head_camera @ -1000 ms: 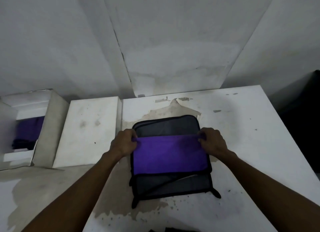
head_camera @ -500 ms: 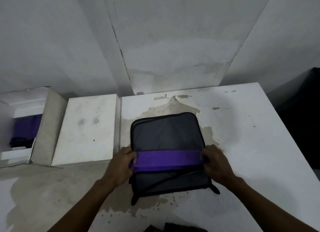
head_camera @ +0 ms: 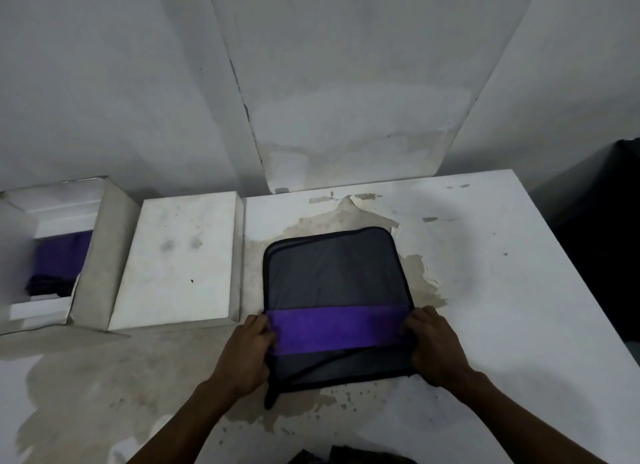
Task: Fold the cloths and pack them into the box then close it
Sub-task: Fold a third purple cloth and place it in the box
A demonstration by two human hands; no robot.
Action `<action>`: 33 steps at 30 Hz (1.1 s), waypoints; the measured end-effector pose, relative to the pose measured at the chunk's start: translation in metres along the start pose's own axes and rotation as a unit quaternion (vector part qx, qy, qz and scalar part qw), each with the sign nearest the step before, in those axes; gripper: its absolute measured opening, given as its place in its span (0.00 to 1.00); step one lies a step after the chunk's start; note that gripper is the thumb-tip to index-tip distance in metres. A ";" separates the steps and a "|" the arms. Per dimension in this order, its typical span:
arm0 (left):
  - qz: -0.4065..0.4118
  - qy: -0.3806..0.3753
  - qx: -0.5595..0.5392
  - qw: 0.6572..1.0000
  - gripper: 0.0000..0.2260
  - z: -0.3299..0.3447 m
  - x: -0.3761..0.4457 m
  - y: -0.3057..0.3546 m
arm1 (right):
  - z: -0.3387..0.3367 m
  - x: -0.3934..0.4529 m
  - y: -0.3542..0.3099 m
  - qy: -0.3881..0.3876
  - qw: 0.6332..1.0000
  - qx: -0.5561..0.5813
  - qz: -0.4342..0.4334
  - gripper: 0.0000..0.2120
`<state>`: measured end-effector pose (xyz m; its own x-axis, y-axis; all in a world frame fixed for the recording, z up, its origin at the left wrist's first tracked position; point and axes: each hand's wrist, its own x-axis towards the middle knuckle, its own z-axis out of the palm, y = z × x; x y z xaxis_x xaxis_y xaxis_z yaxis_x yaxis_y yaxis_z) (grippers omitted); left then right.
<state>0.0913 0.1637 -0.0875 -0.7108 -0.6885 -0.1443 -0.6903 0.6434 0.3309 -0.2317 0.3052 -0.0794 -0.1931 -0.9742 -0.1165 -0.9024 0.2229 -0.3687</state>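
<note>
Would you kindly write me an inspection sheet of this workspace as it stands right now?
Surface: white table, paint worn and stained in patches.
Job's things: purple cloth lies as a band across the dark mesh pouch; open white box at far left holds purple cloth; white lid lies flat beside it.
Clutter: dark fabric at the near edge, mostly out of view.
Grippers: left hand and right hand each grip one end of the purple cloth.
Cables: nothing seen.
Surroundings: stained white wall; dark area at right.
</note>
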 end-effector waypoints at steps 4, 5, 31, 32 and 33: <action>-0.024 0.012 0.036 0.999 0.12 -0.008 0.009 0.010 | -0.002 0.004 -0.008 0.075 0.997 0.007 0.013 0.12; -0.034 0.028 0.034 0.998 0.10 -0.009 0.013 0.015 | -0.003 0.006 -0.013 0.103 0.995 0.006 0.008 0.08; -0.015 -0.040 -0.012 0.999 0.33 0.003 0.048 0.057 | 0.039 0.009 -0.034 -0.109 0.989 -0.040 0.095 0.43; 0.001 -0.051 -0.035 0.998 0.31 0.002 0.054 0.063 | 0.038 0.009 -0.035 -0.112 0.988 -0.038 0.098 0.43; 0.004 -0.073 -0.056 0.996 0.29 0.003 0.060 0.067 | 0.037 0.009 -0.036 -0.115 0.987 -0.038 0.102 0.43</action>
<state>0.0020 0.1663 -0.0765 -0.7345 -0.6215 -0.2725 -0.6704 0.6025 0.4330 -0.1863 0.2893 -0.1013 -0.2883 -0.8740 -0.3911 -0.8823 0.4012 -0.2462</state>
